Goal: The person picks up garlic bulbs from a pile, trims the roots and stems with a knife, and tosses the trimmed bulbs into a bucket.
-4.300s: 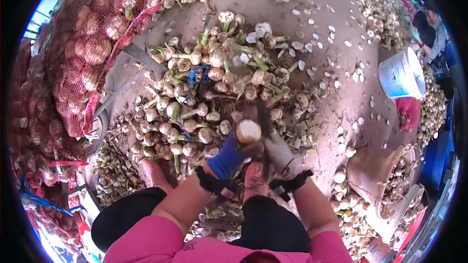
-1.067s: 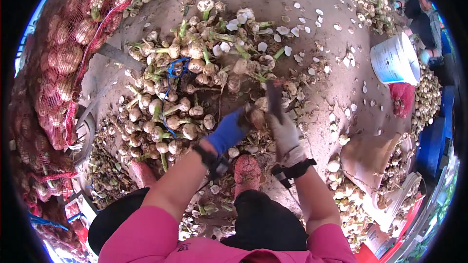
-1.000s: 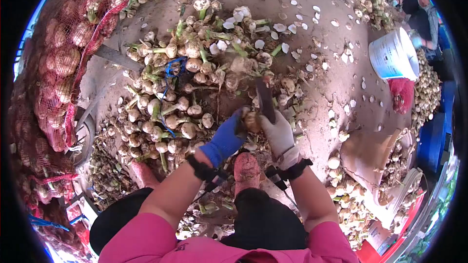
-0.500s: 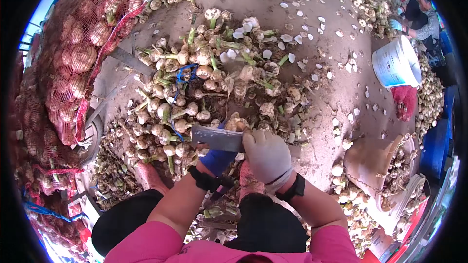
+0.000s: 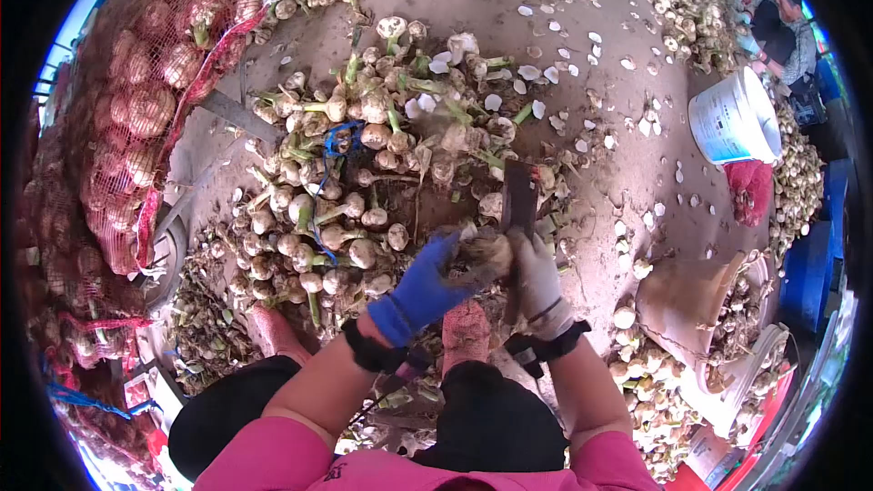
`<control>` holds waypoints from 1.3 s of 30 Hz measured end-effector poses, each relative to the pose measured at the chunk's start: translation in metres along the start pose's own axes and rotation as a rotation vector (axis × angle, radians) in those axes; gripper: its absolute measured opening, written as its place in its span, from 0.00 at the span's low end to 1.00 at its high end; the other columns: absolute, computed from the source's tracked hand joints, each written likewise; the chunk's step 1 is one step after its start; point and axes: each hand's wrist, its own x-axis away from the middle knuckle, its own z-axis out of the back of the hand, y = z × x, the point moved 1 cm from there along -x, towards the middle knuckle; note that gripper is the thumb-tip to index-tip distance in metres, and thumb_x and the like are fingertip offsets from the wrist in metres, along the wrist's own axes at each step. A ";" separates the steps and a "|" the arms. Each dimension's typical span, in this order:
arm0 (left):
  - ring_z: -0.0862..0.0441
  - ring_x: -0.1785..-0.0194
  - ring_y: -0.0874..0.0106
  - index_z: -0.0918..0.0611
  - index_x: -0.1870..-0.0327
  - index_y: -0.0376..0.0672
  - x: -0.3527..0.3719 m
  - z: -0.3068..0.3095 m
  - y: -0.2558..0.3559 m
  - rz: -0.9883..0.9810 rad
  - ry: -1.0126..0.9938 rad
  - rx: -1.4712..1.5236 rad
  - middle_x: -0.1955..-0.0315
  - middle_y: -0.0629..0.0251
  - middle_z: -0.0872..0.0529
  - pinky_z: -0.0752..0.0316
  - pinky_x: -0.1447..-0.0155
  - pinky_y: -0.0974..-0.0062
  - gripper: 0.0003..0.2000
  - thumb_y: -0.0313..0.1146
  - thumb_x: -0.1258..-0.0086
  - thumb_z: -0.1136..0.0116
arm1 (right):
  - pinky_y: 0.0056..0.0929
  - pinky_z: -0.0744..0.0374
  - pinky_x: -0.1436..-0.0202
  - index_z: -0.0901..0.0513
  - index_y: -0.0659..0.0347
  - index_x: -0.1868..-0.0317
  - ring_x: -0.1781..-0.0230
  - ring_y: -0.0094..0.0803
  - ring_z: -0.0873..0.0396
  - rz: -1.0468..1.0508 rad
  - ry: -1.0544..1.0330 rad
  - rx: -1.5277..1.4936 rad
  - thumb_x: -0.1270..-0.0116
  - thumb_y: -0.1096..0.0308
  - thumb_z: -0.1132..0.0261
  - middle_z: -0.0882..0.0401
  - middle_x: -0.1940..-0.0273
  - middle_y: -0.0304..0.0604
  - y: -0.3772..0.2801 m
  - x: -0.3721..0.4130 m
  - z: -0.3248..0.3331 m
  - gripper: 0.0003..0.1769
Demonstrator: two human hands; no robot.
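My left hand (image 5: 420, 287), in a blue glove, is closed round a garlic bulb (image 5: 487, 255) with dry, shaggy roots or skin, blurred by motion. In my pale grey-gloved right hand (image 5: 538, 284) is a cleaver (image 5: 520, 198), its dark rectangular blade pointing up and away from me, just right of the bulb. The handle is mostly hidden in the fist. A pile of garlic bulbs with cut green stems (image 5: 364, 252) spreads over the ground beyond and left of my hands. Blue string (image 5: 341, 139) lies across it.
Red mesh sacks of garlic (image 5: 145, 114) stand at the left. To the right are a white bucket (image 5: 727, 123), a red mesh bundle (image 5: 750, 193) and a tipped, broken pale container (image 5: 687, 295). White slices (image 5: 520, 86) dot the floor. Another person (image 5: 789, 41) works at the far right.
The cleaver has swung from lying crosswise over the left hand to standing upright at the right. My hands have moved apart, and the left hand with the garlic bulb now shows fully.
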 end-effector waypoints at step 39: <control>0.19 0.72 0.54 0.17 0.59 0.44 -0.021 0.058 0.018 -0.137 0.181 -0.836 0.75 0.58 0.17 0.26 0.68 0.63 0.12 0.41 0.36 0.36 | 0.36 0.22 0.61 0.20 0.59 0.56 0.65 0.47 0.18 0.809 -0.078 1.116 0.35 0.67 0.36 0.18 0.64 0.51 -0.058 0.012 -0.057 0.10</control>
